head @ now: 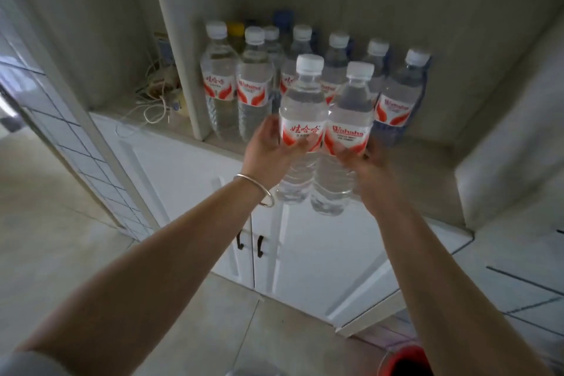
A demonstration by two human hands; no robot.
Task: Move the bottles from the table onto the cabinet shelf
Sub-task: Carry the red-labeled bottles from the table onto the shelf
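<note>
I hold two clear water bottles with white caps and red-and-white labels side by side in the air, just in front of the cabinet shelf (pixel 421 159). My left hand (pixel 268 152) grips the left bottle (pixel 300 101) around its label. My right hand (pixel 363 162) grips the right bottle (pixel 351 113) the same way. Both bottles stand upright, and their bases hang below the shelf's front edge. Several matching bottles (pixel 253 82) stand in rows on the shelf behind them, a few at the back with blue or yellow caps.
A vertical divider (pixel 183 70) bounds the shelf on the left, and beyond it lies a tangle of white cables (pixel 155 91). White cabinet doors with dark handles (pixel 259 246) are below the shelf. A red object (pixel 403 360) sits on the floor at lower right.
</note>
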